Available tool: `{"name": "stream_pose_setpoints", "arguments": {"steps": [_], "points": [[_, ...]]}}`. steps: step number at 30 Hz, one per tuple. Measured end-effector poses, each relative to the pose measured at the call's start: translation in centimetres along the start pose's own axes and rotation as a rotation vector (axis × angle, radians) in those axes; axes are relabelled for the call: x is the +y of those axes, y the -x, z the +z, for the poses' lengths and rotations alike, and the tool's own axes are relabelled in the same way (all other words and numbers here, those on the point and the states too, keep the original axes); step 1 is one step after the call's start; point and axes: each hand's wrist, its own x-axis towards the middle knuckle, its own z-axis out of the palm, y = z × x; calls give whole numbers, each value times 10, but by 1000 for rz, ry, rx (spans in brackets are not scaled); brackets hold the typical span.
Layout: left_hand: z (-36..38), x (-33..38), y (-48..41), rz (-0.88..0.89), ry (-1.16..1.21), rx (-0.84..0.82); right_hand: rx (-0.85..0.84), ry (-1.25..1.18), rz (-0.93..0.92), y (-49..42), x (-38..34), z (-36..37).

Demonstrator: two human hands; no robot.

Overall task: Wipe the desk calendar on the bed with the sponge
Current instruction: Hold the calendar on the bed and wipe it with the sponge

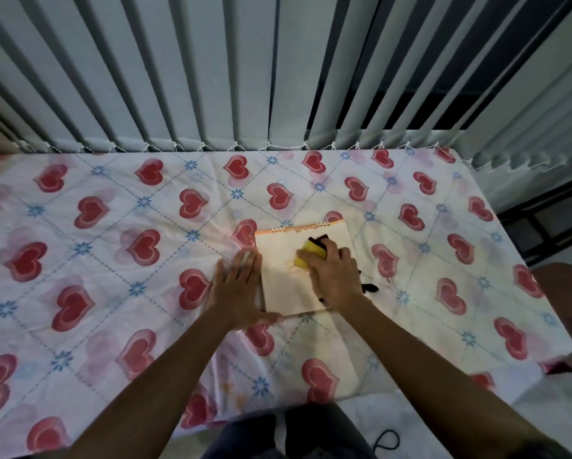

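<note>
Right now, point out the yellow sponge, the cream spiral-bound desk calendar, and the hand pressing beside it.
yellow sponge (311, 254): head view, top face near the fingers.
cream spiral-bound desk calendar (287, 286): head view, bare page centre.
left hand (236, 291): head view, back of the hand.

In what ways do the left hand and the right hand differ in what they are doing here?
The left hand lies flat and open, holding nothing, while the right hand is closed around the yellow sponge. The left hand rests at the left edge of the desk calendar, partly on the bedsheet; the right hand is on top of the calendar's page. Both touch the calendar.
</note>
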Motion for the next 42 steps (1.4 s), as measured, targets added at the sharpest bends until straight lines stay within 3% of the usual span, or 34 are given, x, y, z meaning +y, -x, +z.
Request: {"name": "stream_pose_setpoints", "arguments": {"steps": [4,7,15,24,33,38,42], "points": [[-5,3,1,-9,-59,-15,-60,-30,-197,22,-40,12],[-7,3,2,-16,-59,-37,-107,9,-299,51,-23,12],[-5,3,2,-13,-33,-12,-41,88,-90,82,69,-28],[0,2,-1,-23,-65,-71,-107,18,-268,66,-33,-4],[-6,2,-4,-2,-15,-104,-247,173,-95,91,91,-31],[-13,54,-13,-41,153,159,-243,167,-119,85,92,-38],[-8,108,-35,0,179,101,-228,199,-159,82,95,-40]]}}
